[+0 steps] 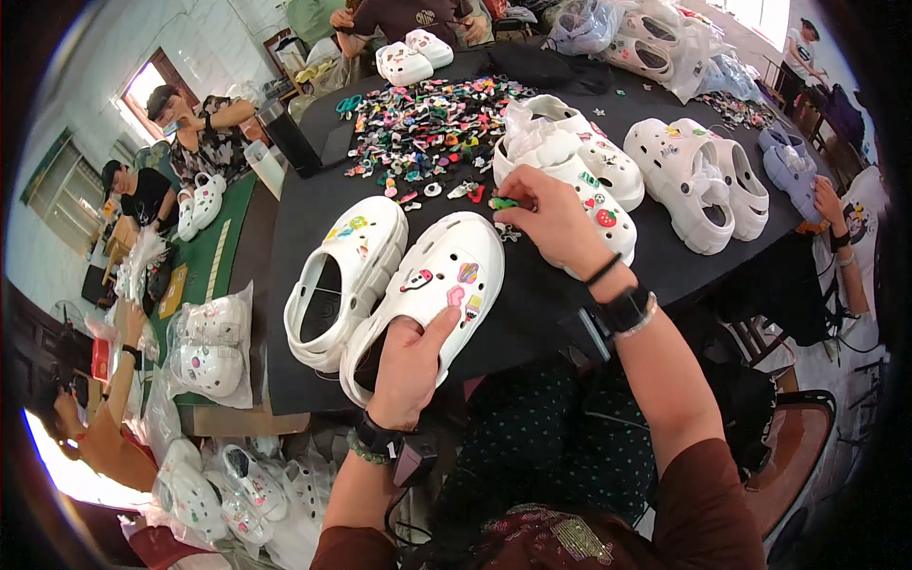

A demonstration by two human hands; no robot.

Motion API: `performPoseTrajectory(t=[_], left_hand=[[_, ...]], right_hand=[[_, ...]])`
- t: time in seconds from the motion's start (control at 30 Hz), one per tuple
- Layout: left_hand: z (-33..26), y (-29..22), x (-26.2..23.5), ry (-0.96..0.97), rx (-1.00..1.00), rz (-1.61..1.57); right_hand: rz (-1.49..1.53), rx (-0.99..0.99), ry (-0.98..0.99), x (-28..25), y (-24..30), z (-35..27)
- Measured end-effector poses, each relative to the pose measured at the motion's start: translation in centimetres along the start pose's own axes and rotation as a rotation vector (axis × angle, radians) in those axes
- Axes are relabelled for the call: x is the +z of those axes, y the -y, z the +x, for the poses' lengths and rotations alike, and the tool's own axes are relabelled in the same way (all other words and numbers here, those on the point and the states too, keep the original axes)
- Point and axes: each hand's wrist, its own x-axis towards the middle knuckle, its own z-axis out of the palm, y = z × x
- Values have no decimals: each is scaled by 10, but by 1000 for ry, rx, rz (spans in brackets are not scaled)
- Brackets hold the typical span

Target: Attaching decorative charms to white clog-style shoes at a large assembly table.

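Observation:
My left hand (410,366) reaches into the opening of a white clog (472,249), fingers inside and thumb on its upper. Several colourful charms sit in that clog's holes. Its mate, another white clog (366,237) with yellow and green charms, lies just to the left. At the near edge of a heap of small charms (427,128), my right hand (551,217) pinches a small green shoe charm (502,202). Right beside that hand is a decorated white clog (600,204) with a strawberry charm, partly hidden by my fingers and wrist.
The black table (313,190) also bears a plain-looking white clog pair (689,185) and a lavender clog (788,171) near a co-worker's hand. A black cylinder (288,138) stands at the left edge. Bagged clogs (211,347) lie lower left. Other people sit around the tables.

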Motion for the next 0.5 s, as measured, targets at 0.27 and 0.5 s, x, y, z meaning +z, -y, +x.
performPoseTrajectory(t=[0.27,0.5], left_hand=[[2,-2,2,-11,-19,-2],[3,-4,4,20,6,2]], right_hand=[[293,121,53,2,18,-62],[231,-40,31,27,46,-78]])
